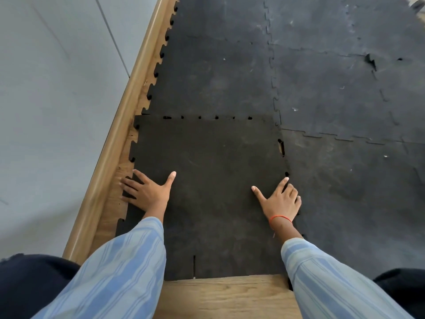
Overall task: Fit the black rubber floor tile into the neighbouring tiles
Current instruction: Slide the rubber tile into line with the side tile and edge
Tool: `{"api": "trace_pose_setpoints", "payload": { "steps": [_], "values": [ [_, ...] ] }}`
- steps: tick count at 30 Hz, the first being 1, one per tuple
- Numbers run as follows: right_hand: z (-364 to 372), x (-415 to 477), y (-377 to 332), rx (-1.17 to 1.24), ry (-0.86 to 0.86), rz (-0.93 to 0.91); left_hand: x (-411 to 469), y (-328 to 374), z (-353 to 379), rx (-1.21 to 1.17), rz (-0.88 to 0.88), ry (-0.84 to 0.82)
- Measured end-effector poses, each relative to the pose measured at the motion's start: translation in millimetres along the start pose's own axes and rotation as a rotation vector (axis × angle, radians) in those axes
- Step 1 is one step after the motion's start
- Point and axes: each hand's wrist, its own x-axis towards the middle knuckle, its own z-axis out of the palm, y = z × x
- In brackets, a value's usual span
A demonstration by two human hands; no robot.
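Both hands lie flat on the black rubber floor tile point(207, 180), palms down and fingers spread, gripping nothing. On the tile's left edge sits the left hand point(147, 192), its fingers reaching over the toothed border toward the wooden floor point(230, 298) and its thumb pointing up the tile. Near the tile's right edge, the right hand point(281, 201) has its forefinger stretched toward the seam with the next tile and its thumb angled inward. A thin orange band point(279, 218) circles the right wrist, and both arms wear blue striped sleeves point(119, 268).

The tile lies on the floor right in front of the kneeling person, beside a wooden skirting board point(119, 134) that runs along the foot of a pale wall point(46, 88). Its far edge meets the neighbouring tiles point(322, 88) already laid beyond it, but small dark gaps show along that joint, so the teeth are not fully seated there. Along the right seam there are also a couple of open slots, one showing bare wood beneath. The left edge has free teeth facing the skirting, with a strip of bare wood between. The near edge ends at open wooden floor and has a narrow slit cut into it.
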Motion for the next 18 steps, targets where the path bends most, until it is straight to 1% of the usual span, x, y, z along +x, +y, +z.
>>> {"api": "trace_pose_setpoints", "payload": {
  "steps": [3, 7, 13, 18],
  "values": [
    [-4, 0, 8, -0.049, 0.003, -0.054, 7, -1, -6, -0.055, -0.091, -0.018],
    [-5, -6, 16, -0.07, 0.011, -0.079, 10, 3, -9, -0.065, -0.073, -0.005],
    [8, -36, 18, -0.036, 0.048, -0.011, 14, 1, -11, -0.053, -0.009, 0.028],
    [5, -34, 13, 0.028, 0.026, 0.063, 18, 4, -9, -0.078, -0.023, 0.022]
  ]
}}
